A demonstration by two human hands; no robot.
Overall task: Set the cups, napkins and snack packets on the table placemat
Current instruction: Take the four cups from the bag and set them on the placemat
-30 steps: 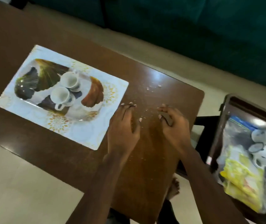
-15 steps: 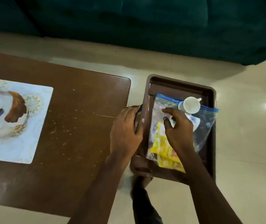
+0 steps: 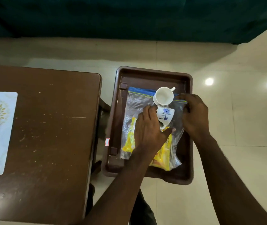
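Note:
A brown tray stands on a stool right of the table. In it lies a clear zip bag holding yellow snack packets. Two white cups rest on the bag: a plain cup with its mouth up, and a blue-flowered cup on its side. My left hand lies palm down on the bag, with the flowered cup between its spread thumb and forefinger. My right hand curls its fingers on the bag's upper right corner by the zip. The placemat shows at the left edge.
The brown table is scattered with crumbs between the placemat and its right edge. A narrow gap separates the table from the tray. Pale tiled floor lies to the right, and a dark green sofa runs along the far side.
My view swung right from the placemat to the tray. My left hand left the tray's rim for the bag beside the flowered cup, and my right hand shifted to the bag's right corner.

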